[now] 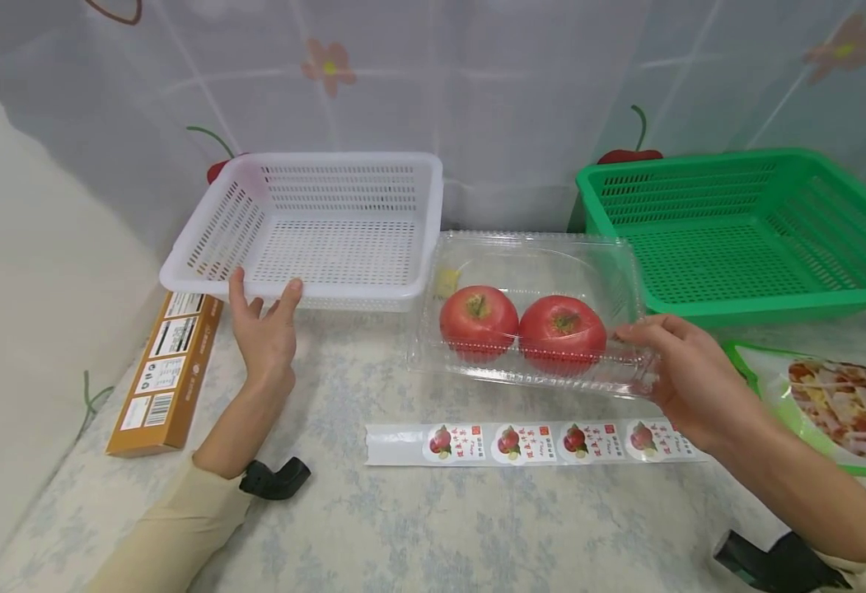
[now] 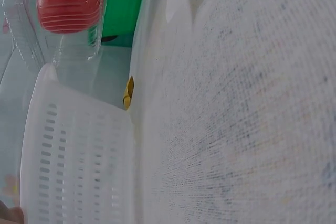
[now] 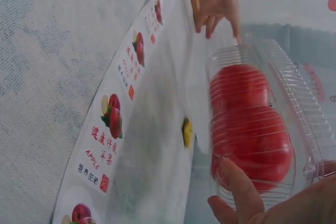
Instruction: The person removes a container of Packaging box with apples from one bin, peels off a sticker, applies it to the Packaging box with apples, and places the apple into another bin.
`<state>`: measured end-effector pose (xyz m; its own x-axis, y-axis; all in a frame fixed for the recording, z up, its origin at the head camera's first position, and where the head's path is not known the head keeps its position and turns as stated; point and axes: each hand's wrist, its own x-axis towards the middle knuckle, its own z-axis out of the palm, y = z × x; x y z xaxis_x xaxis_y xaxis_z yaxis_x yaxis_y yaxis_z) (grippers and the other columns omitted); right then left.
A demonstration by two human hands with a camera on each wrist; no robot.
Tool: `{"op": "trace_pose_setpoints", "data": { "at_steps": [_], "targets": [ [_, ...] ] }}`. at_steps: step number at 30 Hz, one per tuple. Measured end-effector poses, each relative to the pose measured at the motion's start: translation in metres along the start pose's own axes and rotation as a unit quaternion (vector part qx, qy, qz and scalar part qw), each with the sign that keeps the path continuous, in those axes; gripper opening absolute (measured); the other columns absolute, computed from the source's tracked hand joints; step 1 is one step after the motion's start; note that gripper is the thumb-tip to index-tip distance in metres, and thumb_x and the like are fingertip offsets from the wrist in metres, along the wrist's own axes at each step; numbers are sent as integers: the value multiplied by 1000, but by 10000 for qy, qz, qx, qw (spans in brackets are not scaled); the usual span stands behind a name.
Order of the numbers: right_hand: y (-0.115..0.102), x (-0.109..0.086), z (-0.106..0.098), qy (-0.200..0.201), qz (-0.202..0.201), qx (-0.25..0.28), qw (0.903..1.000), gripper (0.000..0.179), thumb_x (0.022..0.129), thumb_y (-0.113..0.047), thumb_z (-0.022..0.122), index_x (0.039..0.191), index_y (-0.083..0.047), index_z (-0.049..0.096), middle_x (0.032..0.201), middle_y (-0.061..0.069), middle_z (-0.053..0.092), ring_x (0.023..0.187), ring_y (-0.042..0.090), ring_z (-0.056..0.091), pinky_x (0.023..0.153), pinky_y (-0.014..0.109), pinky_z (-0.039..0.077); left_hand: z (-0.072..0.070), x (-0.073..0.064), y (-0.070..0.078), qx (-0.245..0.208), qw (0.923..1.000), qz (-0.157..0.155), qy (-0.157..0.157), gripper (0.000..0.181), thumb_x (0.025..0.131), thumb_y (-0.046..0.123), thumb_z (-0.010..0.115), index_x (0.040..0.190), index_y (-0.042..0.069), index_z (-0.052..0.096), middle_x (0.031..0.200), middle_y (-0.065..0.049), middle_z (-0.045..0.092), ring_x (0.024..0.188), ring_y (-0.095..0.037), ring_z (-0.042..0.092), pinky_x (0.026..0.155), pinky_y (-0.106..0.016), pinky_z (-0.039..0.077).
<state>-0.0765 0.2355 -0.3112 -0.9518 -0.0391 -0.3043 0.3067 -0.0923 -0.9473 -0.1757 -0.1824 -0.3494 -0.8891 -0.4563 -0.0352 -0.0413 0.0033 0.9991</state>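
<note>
My right hand (image 1: 699, 383) grips the right end of a clear plastic clamshell box (image 1: 529, 259), thumb on top. Two red apples (image 1: 479, 317) sit side by side inside, and the right wrist view shows the box held above the table with its lid edge (image 3: 302, 90) on the far side. At the front rim of a white plastic basket (image 1: 339, 247) is my left hand (image 1: 264, 338), index finger and thumb stretched apart and touching the rim. Only a bit of that hand's fingers (image 2: 11, 213) shows in the left wrist view, beside the basket's wall (image 2: 79, 145).
A green basket (image 1: 707, 255) stands at the back right, behind a bag with a food picture (image 1: 848, 403). In front of the box lies a strip of apple stickers (image 1: 540, 443). An orange-brown carton (image 1: 166, 371) is left of my left hand. A patterned curtain (image 1: 507, 99) hangs behind.
</note>
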Motion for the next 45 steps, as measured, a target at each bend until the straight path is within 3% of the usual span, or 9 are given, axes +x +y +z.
{"op": "trace_pose_setpoints", "data": {
  "at_steps": [4,10,15,20,26,34,45],
  "targets": [
    [5,0,-1,10,45,-127,9999,22,103,-29,54,113,-14,43,121,-1,41,114,18,42,82,30,51,0,0,-1,16,10000,23,-25,87,90,33,73,157,35,17,155,-3,24,135,-27,37,108,-38,37],
    [12,-1,-10,-62,25,-93,9999,24,103,-28,53,116,-12,41,122,3,42,110,18,49,82,29,52,-1,0,0,-19,10000,51,-26,87,90,33,73,157,35,17,155,-3,25,134,-27,37,108,-38,37],
    [16,0,-9,102,72,-374,9992,28,101,-27,58,114,-10,40,122,5,41,109,20,47,81,28,53,-2,1,1,-58,10000,33,-51,87,90,33,73,157,37,17,158,-3,20,136,-27,35,109,-38,36],
    [18,6,0,124,151,-480,9987,27,101,-27,58,112,-11,40,120,4,41,110,22,44,81,28,51,-2,1,1,-20,10000,42,-29,87,91,32,73,157,35,17,155,-4,26,133,-26,38,108,-38,37],
    [20,12,7,0,327,-566,9979,28,101,-29,55,115,-11,38,122,6,41,105,22,49,80,31,52,-2,1,0,-56,10000,12,-55,87,91,33,72,158,35,16,156,-3,23,135,-27,37,108,-39,36],
    [27,24,3,9,408,-409,9983,30,102,-31,53,117,-11,37,122,6,35,110,22,39,85,34,47,-2,0,-1,-105,9999,64,-71,88,90,32,73,158,34,17,156,-4,25,134,-28,37,109,-39,36],
    [32,30,-3,-47,396,-453,9982,36,103,-35,52,123,-10,36,122,8,37,108,21,43,83,32,50,-1,0,0,7,10000,-1,-66,88,90,33,73,158,36,16,151,-4,32,131,-26,43,106,-38,38]
  ]
}}
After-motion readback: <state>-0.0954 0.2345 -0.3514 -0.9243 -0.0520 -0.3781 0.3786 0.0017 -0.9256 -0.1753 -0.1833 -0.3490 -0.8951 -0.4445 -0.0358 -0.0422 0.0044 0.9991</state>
